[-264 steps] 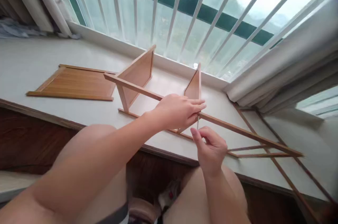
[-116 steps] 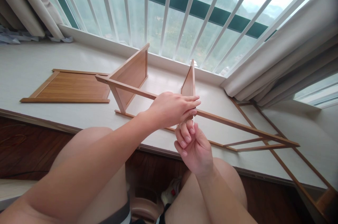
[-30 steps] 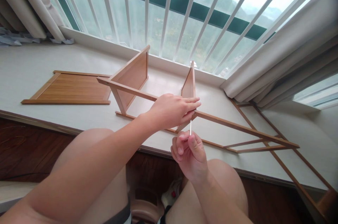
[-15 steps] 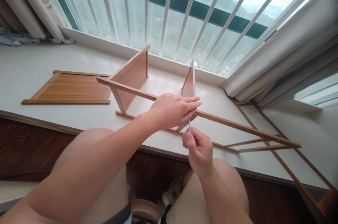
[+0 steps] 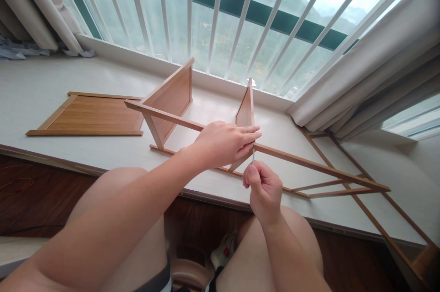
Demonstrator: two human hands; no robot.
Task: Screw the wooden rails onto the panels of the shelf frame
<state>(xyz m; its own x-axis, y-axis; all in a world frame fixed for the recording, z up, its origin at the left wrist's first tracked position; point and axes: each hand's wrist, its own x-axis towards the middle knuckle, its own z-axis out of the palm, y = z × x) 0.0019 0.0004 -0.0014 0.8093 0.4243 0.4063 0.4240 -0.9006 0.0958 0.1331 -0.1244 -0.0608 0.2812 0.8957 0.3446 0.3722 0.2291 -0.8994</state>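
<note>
A wooden shelf frame (image 5: 292,156) lies on its side on the white ledge, with two upright wooden panels (image 5: 172,95) between its rails. My left hand (image 5: 225,144) grips the upper rail where the second panel (image 5: 244,107) meets it. Its upper fingers stretch along the joint while the lower ones bend over it; the thumb is hidden. Just below, my right hand (image 5: 264,186) is closed on a thin metal hex key (image 5: 253,157). The key's shaft stands nearly upright, its upper end at the underside of the rail by the joint. My fist hides the rest of it.
A separate wooden panel (image 5: 89,115) lies flat at the left of the ledge (image 5: 113,72). Another wooden frame (image 5: 373,209) leans at the right, near a curtain (image 5: 360,63). White bars (image 5: 216,17) line the window behind. My knees are against the ledge's front edge.
My right hand has shifted slightly right and down, and the hex key has swung from a lean to nearly upright. My left hand stays on the joint.
</note>
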